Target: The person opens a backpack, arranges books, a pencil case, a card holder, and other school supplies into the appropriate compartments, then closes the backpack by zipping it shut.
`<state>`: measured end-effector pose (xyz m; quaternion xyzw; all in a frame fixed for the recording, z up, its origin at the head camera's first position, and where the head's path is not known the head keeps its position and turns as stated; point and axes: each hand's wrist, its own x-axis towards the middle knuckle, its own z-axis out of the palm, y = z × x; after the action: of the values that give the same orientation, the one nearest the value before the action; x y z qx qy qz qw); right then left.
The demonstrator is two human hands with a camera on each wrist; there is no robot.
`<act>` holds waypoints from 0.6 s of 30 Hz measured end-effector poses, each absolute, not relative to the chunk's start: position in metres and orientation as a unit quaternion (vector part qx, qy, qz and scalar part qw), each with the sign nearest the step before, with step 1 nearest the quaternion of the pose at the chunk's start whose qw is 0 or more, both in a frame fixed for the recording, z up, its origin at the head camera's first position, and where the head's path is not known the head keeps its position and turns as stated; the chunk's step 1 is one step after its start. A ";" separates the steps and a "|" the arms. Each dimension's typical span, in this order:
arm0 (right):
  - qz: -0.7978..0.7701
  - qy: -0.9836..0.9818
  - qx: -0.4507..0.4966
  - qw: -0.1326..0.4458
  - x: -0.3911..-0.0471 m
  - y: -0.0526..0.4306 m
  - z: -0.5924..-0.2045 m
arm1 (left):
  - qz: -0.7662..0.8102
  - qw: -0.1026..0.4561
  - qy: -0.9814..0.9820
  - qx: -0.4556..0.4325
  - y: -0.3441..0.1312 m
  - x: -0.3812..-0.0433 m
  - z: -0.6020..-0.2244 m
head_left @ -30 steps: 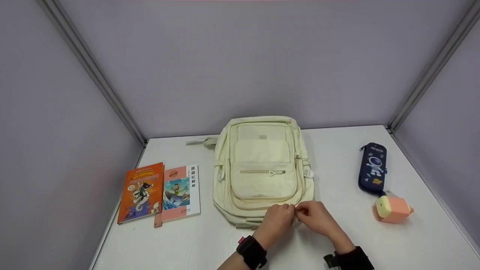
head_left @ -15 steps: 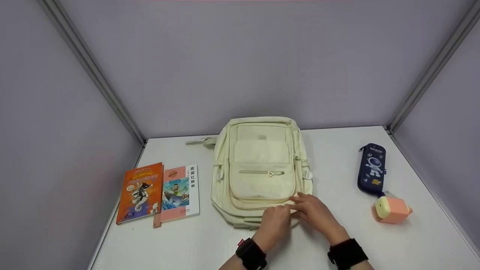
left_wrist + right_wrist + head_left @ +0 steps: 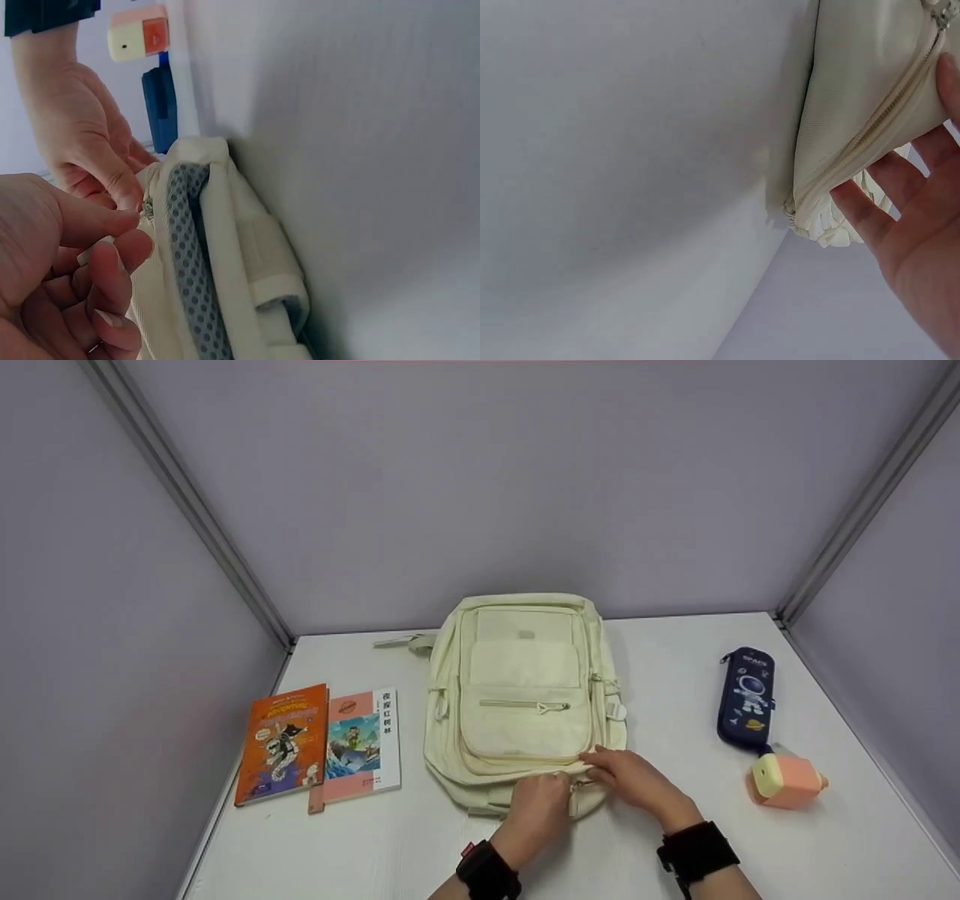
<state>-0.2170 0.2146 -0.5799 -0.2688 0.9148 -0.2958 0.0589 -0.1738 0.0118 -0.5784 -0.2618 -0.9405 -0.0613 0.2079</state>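
A cream backpack (image 3: 525, 664) lies on its back on the white table, front pockets facing up. At its bottom edge my left hand (image 3: 536, 814) has its fingers curled, thumb and forefinger pinching at the zip; the pull itself is mostly covered. A metal zip slider (image 3: 148, 208) shows just beyond those fingertips in the left wrist view. To the right, my right hand (image 3: 637, 787) holds the bag's lower right corner, thumb on one side of the fabric and fingers on the other. Along that corner runs a zip (image 3: 885, 112), seen from the right wrist.
An orange book (image 3: 281, 746) overlaps a pink-and-white book (image 3: 364, 742) at the left, with a pinkish strip (image 3: 316, 799) poking out below. On the right lie a navy space pencil case (image 3: 746, 697) and a pink-and-yellow box-shaped object (image 3: 787, 780). Walls (image 3: 525, 480) enclose the table.
Both hands met at the bag's lower right corner earlier. My left hand has since moved left along the bottom edge, while my right hand has shifted up onto the pocket corner.
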 end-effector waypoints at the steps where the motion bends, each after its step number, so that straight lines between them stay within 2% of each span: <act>1: -0.298 0.914 -0.268 0.061 -0.217 0.215 -0.579 | -0.064 0.210 -0.940 -0.261 0.010 -0.174 -0.577; 6: -0.307 0.911 -0.268 0.060 -0.219 0.217 -0.579 | -0.076 0.215 -0.941 -0.250 -0.006 -0.176 -0.570; 13: -0.318 0.907 -0.269 0.064 -0.220 0.219 -0.579 | -0.144 0.157 -0.948 -0.236 -0.038 -0.175 -0.566; 18: -0.323 0.904 -0.269 0.078 -0.220 0.219 -0.582 | -0.179 0.159 -0.941 -0.239 -0.066 -0.176 -0.572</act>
<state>-0.2197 0.2191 -0.5817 -0.2692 0.9038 -0.3235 0.0781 -0.1765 -0.0656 -0.5720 -0.2386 -0.9412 -0.1786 0.1594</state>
